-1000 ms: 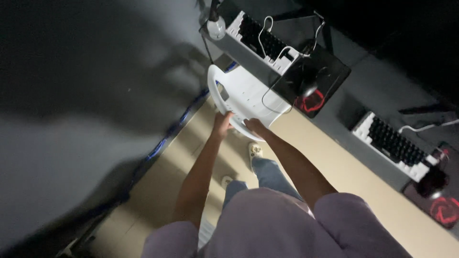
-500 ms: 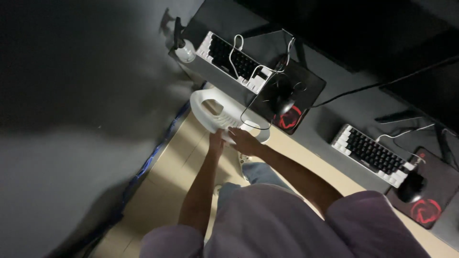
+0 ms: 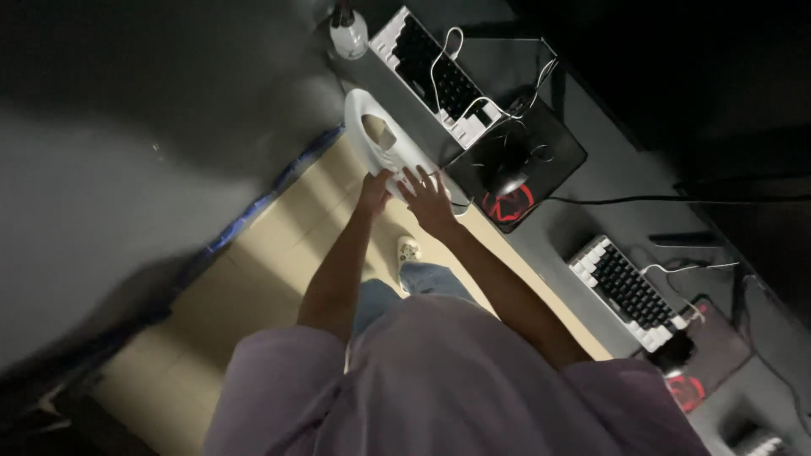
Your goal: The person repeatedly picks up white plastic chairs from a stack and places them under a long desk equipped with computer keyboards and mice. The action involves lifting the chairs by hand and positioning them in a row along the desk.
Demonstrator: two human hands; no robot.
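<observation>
- Pretty dark room. Left hand (image 3: 372, 191) grips the near edge of a white chair (image 3: 384, 143), fingers curled on it.
- That chair sits just in front of the dark desk (image 3: 625, 169), tucked against its edge.
- Right hand (image 3: 427, 198) lies on the chair's rim right beside the left, fingers spread flat, not clenched.
- On the desk behind: a black-and-white keyboard (image 3: 431, 76), then a mouse (image 3: 509, 182) on a black mousepad (image 3: 541, 148).
- Further right there's a second keyboard (image 3: 629, 291).
</observation>
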